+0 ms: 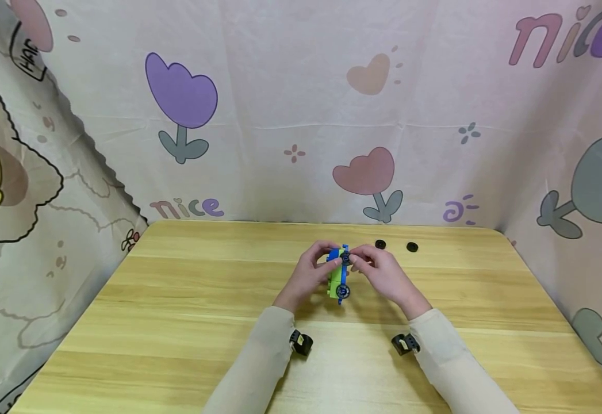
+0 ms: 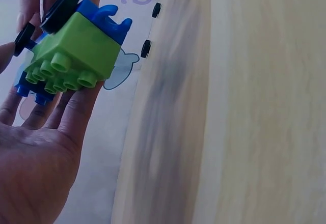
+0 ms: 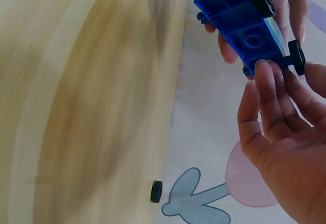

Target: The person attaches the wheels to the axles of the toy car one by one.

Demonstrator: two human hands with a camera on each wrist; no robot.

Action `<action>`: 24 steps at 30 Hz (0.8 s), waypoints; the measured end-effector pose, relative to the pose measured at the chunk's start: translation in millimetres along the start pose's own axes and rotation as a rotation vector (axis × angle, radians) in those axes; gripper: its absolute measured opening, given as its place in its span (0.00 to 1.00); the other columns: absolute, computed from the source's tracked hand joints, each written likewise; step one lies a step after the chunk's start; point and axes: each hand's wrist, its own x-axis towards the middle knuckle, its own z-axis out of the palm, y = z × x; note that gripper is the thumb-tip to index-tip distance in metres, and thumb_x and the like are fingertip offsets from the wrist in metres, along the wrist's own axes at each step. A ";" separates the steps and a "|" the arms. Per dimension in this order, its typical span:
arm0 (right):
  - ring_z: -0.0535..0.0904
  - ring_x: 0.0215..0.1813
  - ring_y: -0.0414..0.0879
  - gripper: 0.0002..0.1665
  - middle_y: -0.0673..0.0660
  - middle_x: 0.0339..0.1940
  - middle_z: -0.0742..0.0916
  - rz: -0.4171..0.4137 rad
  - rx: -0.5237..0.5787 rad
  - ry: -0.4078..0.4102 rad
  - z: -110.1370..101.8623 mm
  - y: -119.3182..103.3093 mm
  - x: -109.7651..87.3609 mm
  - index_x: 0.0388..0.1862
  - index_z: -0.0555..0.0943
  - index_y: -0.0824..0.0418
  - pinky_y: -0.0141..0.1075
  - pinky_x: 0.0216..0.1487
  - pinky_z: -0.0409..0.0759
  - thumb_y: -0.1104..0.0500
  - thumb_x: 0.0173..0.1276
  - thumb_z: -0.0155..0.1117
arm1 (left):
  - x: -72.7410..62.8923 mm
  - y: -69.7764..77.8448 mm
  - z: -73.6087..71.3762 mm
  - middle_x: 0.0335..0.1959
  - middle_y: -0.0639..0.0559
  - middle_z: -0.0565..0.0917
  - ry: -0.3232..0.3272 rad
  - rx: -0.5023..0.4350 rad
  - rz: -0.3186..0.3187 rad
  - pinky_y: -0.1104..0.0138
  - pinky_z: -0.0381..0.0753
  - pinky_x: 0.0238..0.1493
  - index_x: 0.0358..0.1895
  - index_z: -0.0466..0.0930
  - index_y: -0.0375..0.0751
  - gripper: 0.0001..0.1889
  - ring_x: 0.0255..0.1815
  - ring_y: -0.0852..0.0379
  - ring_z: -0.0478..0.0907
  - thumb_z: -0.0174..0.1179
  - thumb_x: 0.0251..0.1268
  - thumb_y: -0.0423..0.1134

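A toy car of blocks (image 1: 336,283), lime green over a blue base, is raised above the table, tipped on its side. My left hand (image 1: 308,277) grips its far end, thumb across the green side. With thumb and fingers, my right hand (image 1: 387,276) pinches a small black wheel (image 3: 296,57) at one end of a blue axle. Other fingertips of that hand touch the blue underside (image 3: 237,23). A second black wheel (image 1: 342,291) sits on the car's near end. In the left wrist view, round studs stand on the green block (image 2: 84,46) beside a blue hook (image 2: 119,26).
Two loose black wheels, one nearer (image 1: 380,244) and one farther right (image 1: 411,247), lie near the table's back edge. A printed cloth (image 1: 275,115) hangs behind the wooden table (image 1: 176,322). Small black cameras (image 1: 302,344) are strapped to both sleeves.
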 end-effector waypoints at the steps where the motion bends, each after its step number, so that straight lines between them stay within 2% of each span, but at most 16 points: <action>1: 0.82 0.43 0.55 0.14 0.55 0.39 0.85 0.005 0.018 -0.006 -0.3 0.4 0.1 0.52 0.81 0.65 0.48 0.47 0.81 0.57 0.78 0.54 | -1.7 2.8 0.6 0.58 0.40 0.73 -0.001 0.002 0.003 0.49 0.83 0.44 0.61 0.70 0.35 0.17 0.53 0.43 0.80 0.57 0.73 0.34; 9: 0.84 0.41 0.49 0.14 0.57 0.38 0.87 0.026 0.124 -0.044 -3.1 0.3 0.5 0.51 0.80 0.67 0.58 0.50 0.78 0.58 0.78 0.54 | -3.6 5.1 2.1 0.59 0.40 0.72 -0.012 -0.011 0.009 0.47 0.82 0.44 0.60 0.70 0.36 0.17 0.54 0.41 0.79 0.57 0.73 0.33; 19: 0.84 0.41 0.51 0.15 0.59 0.39 0.86 0.035 0.149 -0.051 -4.0 -1.5 -0.5 0.51 0.79 0.69 0.55 0.51 0.78 0.58 0.78 0.54 | -2.9 7.6 4.7 0.59 0.41 0.72 -0.009 0.006 -0.007 0.48 0.82 0.46 0.60 0.70 0.37 0.16 0.56 0.39 0.77 0.57 0.72 0.33; 23: 0.84 0.41 0.53 0.15 0.61 0.40 0.86 0.037 0.159 -0.057 -4.8 -1.6 -0.6 0.51 0.79 0.72 0.55 0.53 0.77 0.61 0.77 0.54 | -2.4 6.6 5.1 0.59 0.41 0.72 -0.011 0.010 -0.004 0.51 0.82 0.46 0.60 0.71 0.37 0.16 0.57 0.38 0.77 0.58 0.72 0.32; 24: 0.84 0.41 0.54 0.15 0.61 0.40 0.86 0.033 0.163 -0.057 -4.9 -1.4 -0.8 0.51 0.79 0.72 0.56 0.53 0.77 0.61 0.77 0.55 | -0.5 2.6 4.7 0.59 0.42 0.72 -0.011 0.010 -0.001 0.52 0.83 0.46 0.59 0.71 0.38 0.16 0.57 0.39 0.77 0.58 0.72 0.32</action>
